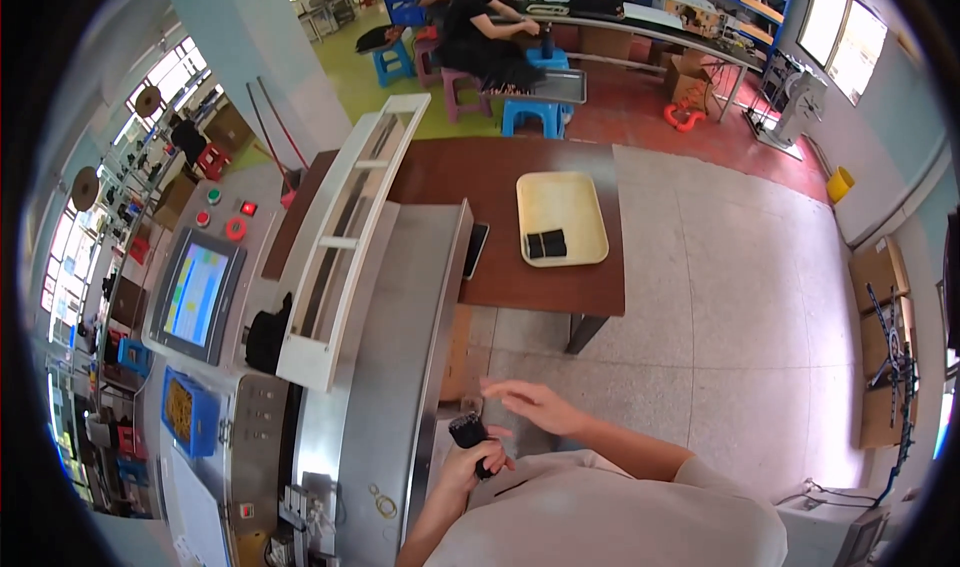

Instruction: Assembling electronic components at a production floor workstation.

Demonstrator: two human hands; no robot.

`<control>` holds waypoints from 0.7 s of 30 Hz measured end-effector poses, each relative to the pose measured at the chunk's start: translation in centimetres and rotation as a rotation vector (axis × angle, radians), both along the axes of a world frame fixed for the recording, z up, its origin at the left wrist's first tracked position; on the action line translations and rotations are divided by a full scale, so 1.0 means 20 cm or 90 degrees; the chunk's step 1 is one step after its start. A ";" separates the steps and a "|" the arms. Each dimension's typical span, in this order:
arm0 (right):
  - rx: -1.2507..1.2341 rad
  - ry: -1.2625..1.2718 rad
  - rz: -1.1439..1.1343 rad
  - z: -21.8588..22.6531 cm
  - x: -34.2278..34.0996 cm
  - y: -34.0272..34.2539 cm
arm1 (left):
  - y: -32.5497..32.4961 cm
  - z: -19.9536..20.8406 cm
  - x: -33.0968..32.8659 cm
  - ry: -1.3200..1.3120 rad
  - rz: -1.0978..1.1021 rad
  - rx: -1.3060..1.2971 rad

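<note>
A dark brown table stands on a pale stone-tiled floor, and everything here can be placed from it. On its far right part lies a cream-yellow tray with a small black block at its near edge; a dark phone lies at the table's left edge. Against the table's left side runs a long grey metal machine with a white framed guard on top, and further left a control panel with a screen and coloured buttons. Beyond the table's far end, on a red and green floor, a person in black sits on low stools at a long bench. Nearer than the table's front edge, close to the machine's end, the left hand is curled tightly around a small black object, whose upper end sticks out above the fingers. The right hand hovers just beside it, a little closer to the table, fingers stretched out flat and loosely spread, holding nothing. Whether its fingertips brush the black object cannot be told. What the object is stays unclear: it is small, dark and half covered by the grip. The person's light shirt hides the forearms' lower parts.
</note>
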State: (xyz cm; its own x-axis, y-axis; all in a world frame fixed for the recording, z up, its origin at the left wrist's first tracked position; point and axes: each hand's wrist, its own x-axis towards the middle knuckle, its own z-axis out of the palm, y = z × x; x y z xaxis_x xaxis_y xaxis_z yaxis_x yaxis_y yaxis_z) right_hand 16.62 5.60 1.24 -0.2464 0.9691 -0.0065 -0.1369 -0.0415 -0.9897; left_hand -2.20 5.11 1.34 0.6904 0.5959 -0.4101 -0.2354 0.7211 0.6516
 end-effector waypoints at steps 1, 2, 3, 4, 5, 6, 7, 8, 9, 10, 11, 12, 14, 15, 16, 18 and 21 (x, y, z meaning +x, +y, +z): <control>-0.006 -0.044 0.007 0.01 0.05 0.01 | 0.02 -0.01 0.05 -0.008 0.006 0.009; 0.003 -0.047 0.009 0.02 0.10 0.02 | 0.04 -0.02 0.10 -0.016 0.013 0.017; -0.074 -0.017 0.001 0.02 0.16 0.03 | 0.07 -0.03 0.15 -0.025 0.020 0.024; -0.154 0.014 -0.005 0.01 0.22 0.03 | 0.10 -0.02 0.21 -0.028 0.025 0.030; -0.235 0.044 -0.011 0.00 0.28 0.05 | 0.13 -0.01 0.28 -0.033 0.016 0.022; -0.228 0.038 -0.003 0.00 0.35 0.07 | 0.14 0.02 0.34 -0.039 0.010 0.018; -0.168 0.073 0.051 -0.01 0.42 0.09 | 0.16 0.03 0.40 -0.045 0.005 0.013; -0.110 0.107 0.105 -0.03 0.49 0.11 | 0.17 0.02 0.46 -0.050 0.014 0.019; -0.056 0.143 0.157 -0.04 0.55 0.14 | 0.20 0.00 0.52 -0.059 0.006 0.023; -0.055 0.137 0.164 -0.04 0.59 0.15 | 0.23 -0.01 0.59 -0.068 -0.002 0.027; -0.051 0.151 0.172 -0.05 0.63 0.16 | 0.25 -0.02 0.66 -0.077 -0.010 0.032; -0.046 0.166 0.180 -0.06 0.66 0.17 | 0.26 -0.03 0.72 -0.081 -0.003 0.034; -0.039 0.178 0.199 -0.06 0.71 0.19 | 0.29 -0.01 0.82 0.062 -0.044 0.106; -0.066 0.160 0.185 -0.04 0.72 0.19 | 0.32 0.00 0.86 0.136 -0.061 0.141; -0.092 0.143 0.170 -0.01 0.73 0.20 | 0.36 0.00 0.89 0.138 -0.049 0.145; -0.117 0.128 0.170 0.04 0.75 0.26 | 0.40 0.01 0.92 0.294 -0.203 0.294; 0.425 -0.583 0.116 0.12 0.77 0.41 | 0.43 -0.18 0.94 0.421 -0.255 0.560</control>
State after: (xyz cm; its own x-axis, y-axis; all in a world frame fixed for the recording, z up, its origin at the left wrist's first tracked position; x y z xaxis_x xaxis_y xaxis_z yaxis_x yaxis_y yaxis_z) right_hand 31.96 13.70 3.62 -0.5517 0.7968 0.2464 0.6001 0.5844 -0.5463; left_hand 16.51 13.67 -2.34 0.6999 0.6416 -0.3137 0.4774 -0.0937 0.8737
